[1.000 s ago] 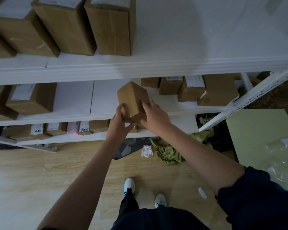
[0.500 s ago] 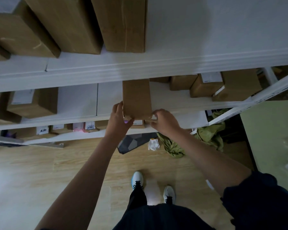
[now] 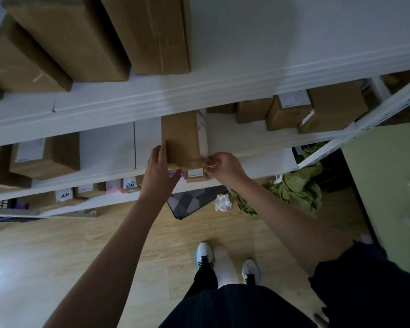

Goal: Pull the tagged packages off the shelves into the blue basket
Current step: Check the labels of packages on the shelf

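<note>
Stance: While you stood facing the rack, your two white shoes were on the pale wooden floor, and both bare forearms reached forward and up.
Left hand: Your left hand held the left lower corner of the brown package; the fingers lay along its left side and the thumb went under its near edge, so it was gripping the package.
Right hand: Your right hand had its fingers curled and pinched together at the right lower corner of the same package, where a shiny strip of tape was; I could not tell if it held the tape only or the corner too.
Package: It stood at the front edge of the middle shelf, its near end over the edge, with a white label on its right side.
Floor behind: A crumpled white paper, an olive green cloth and a grey patterned mat lay near the rack foot.
Middle shelf: Further right were more labelled boxes; at the left one labelled box.
Lower shelf: Small boxes with handwritten tags.
Top shelf: Large brown cartons stood in a row.
</note>
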Tool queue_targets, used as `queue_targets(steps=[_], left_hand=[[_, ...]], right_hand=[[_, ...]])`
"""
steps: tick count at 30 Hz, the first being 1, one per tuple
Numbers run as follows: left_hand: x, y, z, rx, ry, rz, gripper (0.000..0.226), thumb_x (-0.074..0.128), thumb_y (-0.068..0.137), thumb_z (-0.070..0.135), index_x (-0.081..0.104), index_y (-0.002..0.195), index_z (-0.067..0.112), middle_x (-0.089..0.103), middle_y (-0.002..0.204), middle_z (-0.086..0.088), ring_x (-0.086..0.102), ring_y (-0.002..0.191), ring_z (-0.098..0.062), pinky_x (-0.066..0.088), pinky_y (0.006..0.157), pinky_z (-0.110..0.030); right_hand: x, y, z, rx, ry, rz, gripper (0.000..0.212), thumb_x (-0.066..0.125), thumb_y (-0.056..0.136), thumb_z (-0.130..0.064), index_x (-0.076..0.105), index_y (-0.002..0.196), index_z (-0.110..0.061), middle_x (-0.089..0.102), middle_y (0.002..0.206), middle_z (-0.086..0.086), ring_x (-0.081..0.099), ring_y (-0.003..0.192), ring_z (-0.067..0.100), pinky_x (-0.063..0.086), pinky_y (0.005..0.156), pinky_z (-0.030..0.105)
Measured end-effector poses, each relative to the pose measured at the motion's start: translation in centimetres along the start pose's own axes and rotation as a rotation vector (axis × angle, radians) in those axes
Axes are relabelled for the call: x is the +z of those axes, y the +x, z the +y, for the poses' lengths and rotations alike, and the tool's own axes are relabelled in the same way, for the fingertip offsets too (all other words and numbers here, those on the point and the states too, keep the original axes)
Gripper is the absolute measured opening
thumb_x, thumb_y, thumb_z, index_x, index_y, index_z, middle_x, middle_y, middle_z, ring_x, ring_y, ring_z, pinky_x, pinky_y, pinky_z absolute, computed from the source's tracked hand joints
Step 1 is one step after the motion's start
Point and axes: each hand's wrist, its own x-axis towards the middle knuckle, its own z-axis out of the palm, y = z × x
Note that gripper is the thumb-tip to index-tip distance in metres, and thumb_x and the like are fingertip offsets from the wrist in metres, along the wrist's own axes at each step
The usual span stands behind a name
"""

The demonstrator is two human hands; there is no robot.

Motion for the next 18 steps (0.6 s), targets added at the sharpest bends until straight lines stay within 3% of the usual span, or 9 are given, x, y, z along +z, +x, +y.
queue_targets(steps=[3, 7, 11, 18], left_hand=[[-0.3, -0.5, -0.3, -0.049, -0.059, 0.015, 0.086, 0.080, 0.084, 0.026, 0.030, 0.151, 0.006, 0.036, 0.149, -0.014, 0.047, 0.131, -0.033, 0.045, 0.110, -0.049], [-0.6, -1.4, -0.7, -0.054, -0.140, 0.014, 0.072, 0.080, 0.084, 0.026, 0.045, 0.144, 0.006, 0.041, 0.146, -0.012, 0.051, 0.128, -0.031, 0.046, 0.108, -0.042], [-0.9, -1.6, -1.1, -0.094, -0.173, -0.004, 0.067, 0.077, 0.087, 0.030, 0.046, 0.144, 0.012, 0.047, 0.144, -0.007, 0.053, 0.126, -0.024, 0.039, 0.096, -0.024], [-1.6, -0.2, -1.9, -0.072, -0.228, -0.040, 0.082, 0.082, 0.080, 0.029, 0.039, 0.149, 0.018, 0.047, 0.143, -0.005, 0.052, 0.126, -0.022, 0.039, 0.097, -0.023]], right_hand=[[-1.0, -0.8, -1.1, -0.050, 0.065, 0.048, 0.016, 0.078, 0.083, -0.019, 0.073, 0.097, -0.015, 0.065, 0.079, -0.015, 0.059, 0.072, -0.006, 0.038, 0.055, 0.003], [-1.2, -1.9, -2.7, -0.169, 0.050, 0.072, 0.023, 0.077, 0.085, -0.020, 0.070, 0.106, -0.016, 0.070, 0.093, -0.007, 0.065, 0.082, 0.004, 0.052, 0.072, 0.018], [-0.4, -2.3, -4.1, -0.241, -0.044, 0.032, 0.029, 0.078, 0.084, -0.019, 0.068, 0.111, -0.015, 0.068, 0.097, -0.007, 0.064, 0.082, 0.006, 0.047, 0.070, 0.016], [1.0, 0.5, -5.2, -0.210, -0.245, -0.104, 0.055, 0.084, 0.080, -0.030, 0.060, 0.127, -0.015, 0.064, 0.114, -0.005, 0.059, 0.097, 0.008, 0.047, 0.076, 0.019]])
